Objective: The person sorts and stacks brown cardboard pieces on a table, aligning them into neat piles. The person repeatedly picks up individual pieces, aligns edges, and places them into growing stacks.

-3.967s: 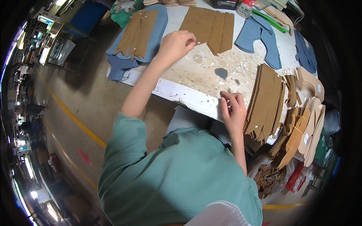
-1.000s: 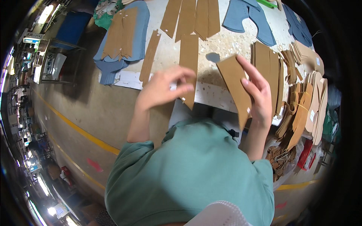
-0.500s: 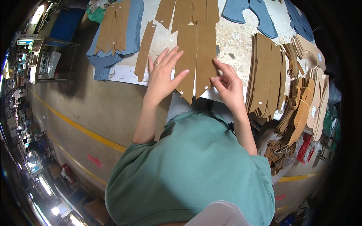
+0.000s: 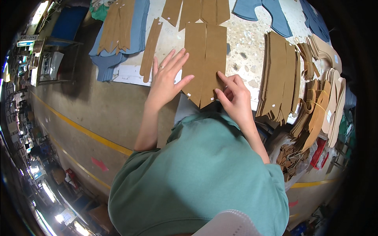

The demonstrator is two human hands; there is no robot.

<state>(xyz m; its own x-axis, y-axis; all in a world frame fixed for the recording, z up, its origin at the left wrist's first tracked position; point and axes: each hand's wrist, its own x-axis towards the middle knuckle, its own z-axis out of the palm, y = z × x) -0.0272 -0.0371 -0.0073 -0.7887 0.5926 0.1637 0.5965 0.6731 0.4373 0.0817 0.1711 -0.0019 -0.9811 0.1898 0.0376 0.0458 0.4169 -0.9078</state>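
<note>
Two brown leather-like panels lie side by side at the table's near edge. Their inner edges meet, and their slanted lower ends form one point that overhangs the edge. My left hand (image 4: pixel 167 78) rests flat with fingers spread at the outer side of the left panel (image 4: pixel 195 51), its thumb over that panel. On the right panel (image 4: pixel 215 51), my right hand (image 4: pixel 236 94) touches the outer edge with index fingertip and thumb tip, which stand apart; its other fingers are curled. Each panel bears a small white sticker near its lower end.
A narrow brown strip (image 4: pixel 151 51) lies left of the panels. Brown pieces rest on a blue stack (image 4: pixel 138 31) at the far left. Right of me are a brown panel stack (image 4: pixel 275 74), tied bundles (image 4: pixel 317 114) and a plastic bag of scraps (image 4: pixel 293 159). More brown panels (image 4: pixel 191 11) lie beyond.
My right hand and the right panel have shifted left and slightly nearer, closing the narrow gap between the two panels. My left hand has stayed nearly in place.
</note>
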